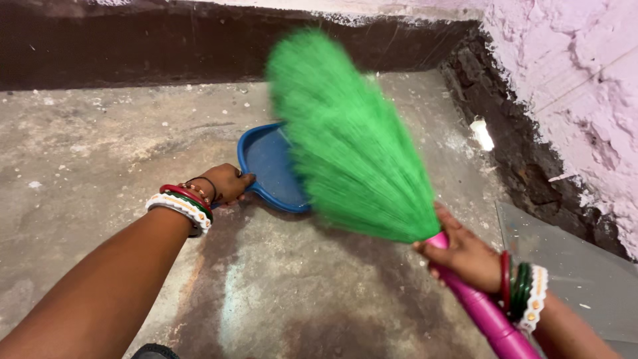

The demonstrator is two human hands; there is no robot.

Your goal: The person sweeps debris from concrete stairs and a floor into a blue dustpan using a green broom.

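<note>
I am holding a blue dustpan [271, 166] flat on the concrete floor [100, 133] with my left hand [226, 183], my grip closing around its near edge by the handle. My right hand [465, 256] is wrapping fully around the pink handle [482, 309] of a broom, and its green bristles [345, 133] are blurring as they fan out above and across the pan, hiding its right side.

Here is what I am judging as risky. The bristles are riding high, so they could be flinging the white grit [100, 103] past the pan rather than into it, toward the dark skirting [133, 53] or the crumbling corner at the pink wall [571, 80]. My left grip is sitting at 1 edge only, so a hard stroke could be tilting or sliding the pan and letting dust slip under its lip. Flakes from the wall base [505, 133] look loose, and a brush against them could be knocking down more.
</note>
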